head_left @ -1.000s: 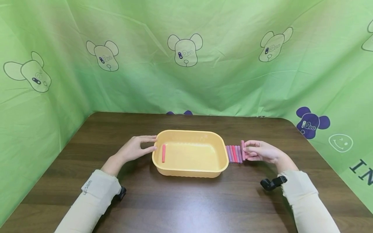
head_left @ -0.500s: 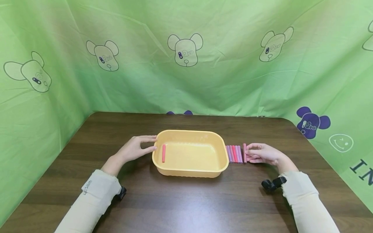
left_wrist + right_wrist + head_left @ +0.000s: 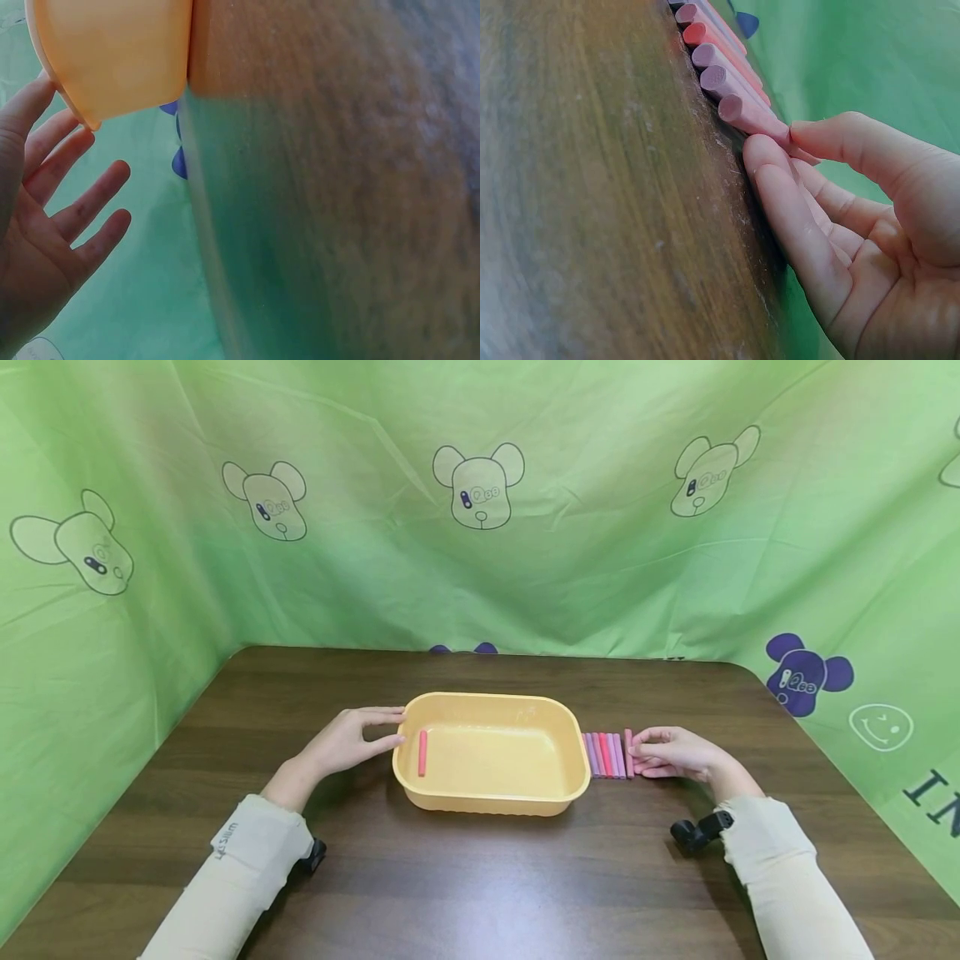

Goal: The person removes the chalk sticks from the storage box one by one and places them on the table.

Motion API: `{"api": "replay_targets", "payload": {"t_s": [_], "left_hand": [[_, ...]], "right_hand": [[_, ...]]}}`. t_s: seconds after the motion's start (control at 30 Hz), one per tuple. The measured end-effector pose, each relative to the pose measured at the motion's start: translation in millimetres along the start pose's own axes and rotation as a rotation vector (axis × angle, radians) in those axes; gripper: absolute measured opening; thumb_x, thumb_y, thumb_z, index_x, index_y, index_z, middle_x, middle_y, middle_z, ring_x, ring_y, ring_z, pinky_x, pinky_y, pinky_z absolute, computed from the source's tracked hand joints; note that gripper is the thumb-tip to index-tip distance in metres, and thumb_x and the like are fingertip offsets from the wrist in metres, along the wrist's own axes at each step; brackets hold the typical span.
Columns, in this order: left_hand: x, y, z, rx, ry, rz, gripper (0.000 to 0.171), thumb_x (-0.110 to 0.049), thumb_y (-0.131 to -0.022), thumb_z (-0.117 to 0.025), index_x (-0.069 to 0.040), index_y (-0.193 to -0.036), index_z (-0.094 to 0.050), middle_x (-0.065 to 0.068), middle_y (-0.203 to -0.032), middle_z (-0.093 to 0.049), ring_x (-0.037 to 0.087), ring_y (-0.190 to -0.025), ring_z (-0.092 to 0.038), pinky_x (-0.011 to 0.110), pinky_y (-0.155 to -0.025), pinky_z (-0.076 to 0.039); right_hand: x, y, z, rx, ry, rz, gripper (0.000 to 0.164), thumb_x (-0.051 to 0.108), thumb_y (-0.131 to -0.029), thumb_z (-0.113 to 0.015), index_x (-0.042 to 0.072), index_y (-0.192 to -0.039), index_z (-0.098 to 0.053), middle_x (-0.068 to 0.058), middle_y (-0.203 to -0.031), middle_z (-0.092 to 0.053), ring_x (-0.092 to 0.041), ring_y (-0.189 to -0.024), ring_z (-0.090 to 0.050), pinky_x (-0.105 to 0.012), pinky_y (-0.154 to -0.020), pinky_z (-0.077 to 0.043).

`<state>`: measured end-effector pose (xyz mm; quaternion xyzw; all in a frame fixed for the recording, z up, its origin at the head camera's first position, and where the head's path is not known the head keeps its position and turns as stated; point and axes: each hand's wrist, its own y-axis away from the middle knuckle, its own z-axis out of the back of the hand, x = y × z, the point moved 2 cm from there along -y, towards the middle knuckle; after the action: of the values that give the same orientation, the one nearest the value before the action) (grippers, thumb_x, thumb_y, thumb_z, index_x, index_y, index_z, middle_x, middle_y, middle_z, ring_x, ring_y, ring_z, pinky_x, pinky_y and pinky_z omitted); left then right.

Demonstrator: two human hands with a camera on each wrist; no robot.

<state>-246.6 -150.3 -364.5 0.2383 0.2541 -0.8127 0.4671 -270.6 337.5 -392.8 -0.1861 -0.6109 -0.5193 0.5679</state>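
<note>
A yellow plastic basin (image 3: 487, 804) stands mid-table with one coral-red chalk stick (image 3: 422, 753) lying inside at its left end. My left hand (image 3: 347, 743) touches the basin's left rim with thumb and fingertips; in the left wrist view its other fingers spread loosely below the basin wall (image 3: 112, 52). To the right of the basin, several purple, pink and red chalk sticks (image 3: 607, 756) lie side by side in a row. At the row's right end my right hand (image 3: 677, 753) pinches a pink chalk stick (image 3: 750, 118) low at the tabletop, parallel to the others.
The dark wooden table (image 3: 480, 877) ends at a green printed curtain (image 3: 480, 585) behind and at both sides. Black wrist cameras hang under each sleeve, the right one (image 3: 699, 832) close over the tabletop.
My right hand has lowered the pink chalk stick from a raised position to the row's right end, with a slight shift toward the row at the last. The left hand and basin stay in place.
</note>
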Motion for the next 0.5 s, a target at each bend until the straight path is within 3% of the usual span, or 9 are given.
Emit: {"api": "replay_targets", "payload": {"t_s": [0.5], "left_hand": [[0.8,-1.2,0.4,-0.007,-0.012,-0.005,0.041,-0.032,-0.086,-0.067,-0.010,-0.121,-0.064,0.004,-0.130,-0.060,0.023,-0.126,-0.052,0.043,-0.106,-0.042]], "right_hand": [[10,5,0,0.033,-0.019,0.039,0.008,0.012,-0.095,-0.052,0.012,-0.094,-0.060,0.003,-0.088,-0.070,-0.007,-0.083,-0.068,-0.021,-0.077,-0.057]]}}
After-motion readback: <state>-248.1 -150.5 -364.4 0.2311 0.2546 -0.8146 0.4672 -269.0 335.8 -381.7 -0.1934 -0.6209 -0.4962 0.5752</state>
